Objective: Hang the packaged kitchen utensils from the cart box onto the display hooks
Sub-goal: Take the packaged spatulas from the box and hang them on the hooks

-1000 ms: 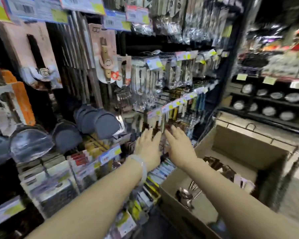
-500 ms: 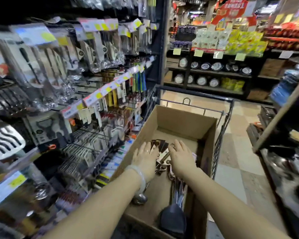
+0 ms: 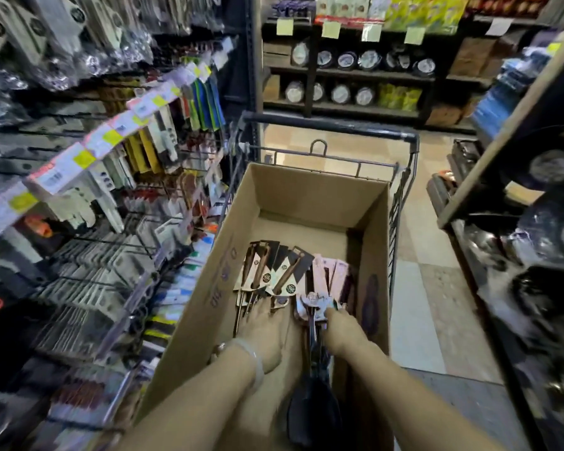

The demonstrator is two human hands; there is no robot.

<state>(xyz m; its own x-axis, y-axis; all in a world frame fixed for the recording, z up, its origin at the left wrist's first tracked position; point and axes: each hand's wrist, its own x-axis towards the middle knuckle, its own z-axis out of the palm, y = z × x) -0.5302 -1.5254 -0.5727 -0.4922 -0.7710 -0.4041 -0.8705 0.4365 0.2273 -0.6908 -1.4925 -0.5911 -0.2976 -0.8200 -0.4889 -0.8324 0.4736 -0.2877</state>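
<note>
Brown cardboard was what the open box [image 3: 310, 196] was made of, and it was set inside a wire cart [image 3: 401, 203] with a dark handle bar across the far end. On the floor of the box, a fan of packaged kitchen utensils [image 3: 271, 271] with copper-coloured handles on dark and cream cards was laid out towards the left. Just beside them, on the right, some pink cards [image 3: 326, 275] were seen, with a shiny metal tool on top. A dark spatula [image 3: 313, 405] was laid in the near end of the box, between the two arms.

Both hands were put down into the box. The left hand [image 3: 264, 333] was laid flat with its fingers straight, and its tips were touching the bottom ends of the copper-handled packs. A pale bracelet [image 3: 254, 356] was worn on that wrist. The right hand [image 3: 342, 330] was placed at the shiny tool on the pink cards. Its fingers [image 3: 331, 312] were blurred and partly hidden, so it could not be told if anything was held.

On the left, display hooks [image 3: 118, 242] were filled with hanging packs, and a row of pink and yellow price tags [image 3: 92, 148] was fixed above them. Shelves [image 3: 355, 76] with round tins were seen across the aisle.
</note>
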